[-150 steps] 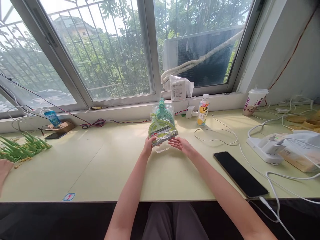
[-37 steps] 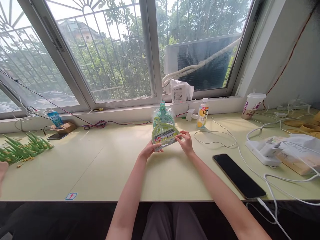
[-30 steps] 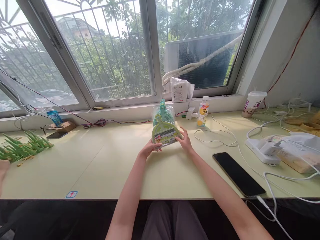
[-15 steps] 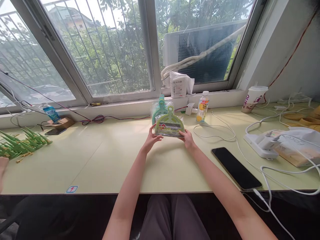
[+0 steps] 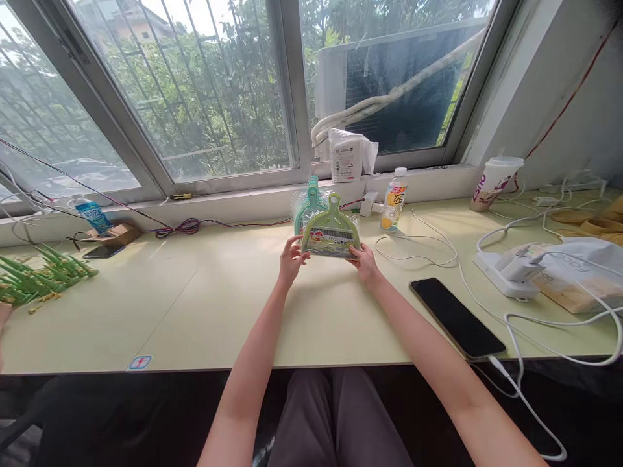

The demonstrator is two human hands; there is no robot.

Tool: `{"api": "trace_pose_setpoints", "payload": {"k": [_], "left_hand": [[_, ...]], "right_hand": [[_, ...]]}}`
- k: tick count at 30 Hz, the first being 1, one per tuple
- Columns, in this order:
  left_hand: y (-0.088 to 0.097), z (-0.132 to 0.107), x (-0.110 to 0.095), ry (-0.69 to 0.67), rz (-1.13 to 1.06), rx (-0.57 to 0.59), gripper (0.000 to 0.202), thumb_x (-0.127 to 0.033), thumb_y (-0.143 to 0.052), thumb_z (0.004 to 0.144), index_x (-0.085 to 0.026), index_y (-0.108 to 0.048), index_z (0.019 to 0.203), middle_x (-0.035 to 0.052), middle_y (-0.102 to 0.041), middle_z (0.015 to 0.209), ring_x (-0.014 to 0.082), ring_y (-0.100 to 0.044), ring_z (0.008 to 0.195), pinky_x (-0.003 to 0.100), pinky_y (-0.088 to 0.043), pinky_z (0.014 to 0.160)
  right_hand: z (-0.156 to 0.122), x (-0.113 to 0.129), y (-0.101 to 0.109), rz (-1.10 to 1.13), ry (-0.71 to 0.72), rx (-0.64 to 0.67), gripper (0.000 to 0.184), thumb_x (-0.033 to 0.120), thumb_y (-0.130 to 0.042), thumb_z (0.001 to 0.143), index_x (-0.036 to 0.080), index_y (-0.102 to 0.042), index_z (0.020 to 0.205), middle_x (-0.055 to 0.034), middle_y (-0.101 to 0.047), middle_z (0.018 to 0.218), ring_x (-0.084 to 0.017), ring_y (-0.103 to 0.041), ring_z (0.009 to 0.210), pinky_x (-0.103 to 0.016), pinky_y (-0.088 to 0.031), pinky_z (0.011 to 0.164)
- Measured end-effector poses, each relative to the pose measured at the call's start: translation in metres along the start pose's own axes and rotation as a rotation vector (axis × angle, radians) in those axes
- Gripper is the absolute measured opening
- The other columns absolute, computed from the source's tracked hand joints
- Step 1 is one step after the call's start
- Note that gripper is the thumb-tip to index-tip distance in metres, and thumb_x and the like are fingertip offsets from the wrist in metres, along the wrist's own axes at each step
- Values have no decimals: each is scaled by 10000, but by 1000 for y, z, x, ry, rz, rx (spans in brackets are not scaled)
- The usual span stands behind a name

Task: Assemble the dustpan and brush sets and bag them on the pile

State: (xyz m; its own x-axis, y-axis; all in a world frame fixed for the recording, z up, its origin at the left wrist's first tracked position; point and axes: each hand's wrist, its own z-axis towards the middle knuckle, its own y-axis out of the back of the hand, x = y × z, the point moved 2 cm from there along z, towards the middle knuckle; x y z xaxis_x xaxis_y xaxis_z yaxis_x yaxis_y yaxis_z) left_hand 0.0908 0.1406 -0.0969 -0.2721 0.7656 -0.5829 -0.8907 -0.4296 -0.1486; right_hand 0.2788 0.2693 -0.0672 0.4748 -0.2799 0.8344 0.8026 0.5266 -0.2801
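Note:
A light green dustpan and brush set [image 5: 333, 224], wrapped in clear plastic with a printed label, stands upright in front of me at the far part of the table. My right hand [image 5: 365, 263] grips its lower right corner, thumb on the front. At the lower left corner is my left hand [image 5: 292, 259], its fingers bent around the edge. Directly behind stand several teal dustpan sets [image 5: 311, 198] in clear wrapping, partly hidden by the green one.
A juice bottle [image 5: 394, 200] and white tissue pack [image 5: 347, 157] stand behind. To the right are a phone [image 5: 456, 316], a power strip [image 5: 509, 275] with looping cables and a lidded cup [image 5: 494, 184]. Green artificial stems [image 5: 46, 274] lie at left, beside another person's hand [image 5: 4, 314].
The view has shifted slightly. My left hand's fingers have drawn in closer around the green set's lower left corner. My right hand keeps its grip, and the set stays in front of the teal ones.

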Motion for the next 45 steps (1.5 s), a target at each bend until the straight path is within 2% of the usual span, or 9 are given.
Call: {"api": "trace_pose_setpoints", "payload": {"k": [4, 6, 9, 13, 21, 27, 30, 36, 45], "left_hand": [[-2, 0, -1, 32, -66, 17, 709, -368, -700, 732, -239, -364, 1343, 39, -644, 894, 173, -652, 776, 284, -553, 612], [-1, 1, 2, 77, -91, 4, 709, -366, -705, 719, -202, -394, 1335, 52, -656, 900, 180, -652, 790, 314, -566, 646], [3, 3, 7, 172, -101, -18, 680, -358, -730, 677, -152, -475, 1273, 66, -672, 885, 182, -658, 745, 332, -566, 658], [11, 5, 11, 241, -70, 47, 482, -403, -720, 682, -118, -614, 1056, 90, -681, 903, 177, -657, 713, 319, -554, 662], [9, 2, 11, 304, -45, 151, 424, -453, -643, 751, -107, -605, 993, 96, -676, 854, 142, -609, 591, 319, -547, 622], [6, 2, 16, 332, -96, 97, 423, -400, -647, 742, -125, -597, 1060, 126, -653, 1073, 234, -631, 915, 337, -568, 684], [4, 2, 16, 344, -125, 115, 442, -395, -629, 762, -130, -564, 1110, 134, -638, 1116, 236, -648, 895, 345, -568, 688], [1, 0, 11, 344, -106, 145, 453, -392, -621, 774, -122, -537, 1128, 140, -654, 1071, 217, -674, 757, 329, -554, 630], [5, -1, 13, 332, -91, 163, 546, -469, -685, 738, -147, -520, 1146, 144, -653, 1089, 222, -686, 778, 311, -551, 645]], "right_hand": [[-1, 3, -1, -8, 9, 39, 230, 193, -671, 715, 210, -538, 902, -7, -676, 893, -150, -658, 777, -323, -573, 738], [-1, 5, -2, -20, 13, 53, 258, 211, -695, 694, 213, -527, 889, -3, -672, 879, -155, -656, 779, -331, -571, 738], [0, 5, -3, -55, 8, 77, 327, 259, -738, 640, 218, -510, 870, 4, -666, 868, -163, -652, 785, -343, -565, 740], [3, 3, -3, -118, 18, 108, 427, 349, -779, 573, 224, -495, 865, 13, -659, 828, -168, -639, 767, -350, -545, 740], [2, 0, -6, -204, 20, 145, 515, 466, -799, 509, 216, -504, 849, 1, -669, 801, -186, -631, 763, -360, -518, 737], [0, 2, -9, -246, -16, 158, 526, 489, -794, 530, 222, -488, 865, -2, -668, 817, -201, -632, 792, -387, -512, 764], [-1, 1, -10, -292, -36, 162, 513, 550, -729, 620, 226, -478, 928, -17, -670, 872, -200, -631, 824, -390, -505, 790], [-6, -3, -12, -472, 155, 128, 671, 402, -830, 521, 244, -438, 1041, -22, -654, 954, -198, -619, 882, -357, -499, 820], [-2, -9, -12, -454, 177, 148, 435, 444, -707, 672, 252, -456, 971, -2, -655, 915, -176, -618, 824, -335, -496, 790]]}}
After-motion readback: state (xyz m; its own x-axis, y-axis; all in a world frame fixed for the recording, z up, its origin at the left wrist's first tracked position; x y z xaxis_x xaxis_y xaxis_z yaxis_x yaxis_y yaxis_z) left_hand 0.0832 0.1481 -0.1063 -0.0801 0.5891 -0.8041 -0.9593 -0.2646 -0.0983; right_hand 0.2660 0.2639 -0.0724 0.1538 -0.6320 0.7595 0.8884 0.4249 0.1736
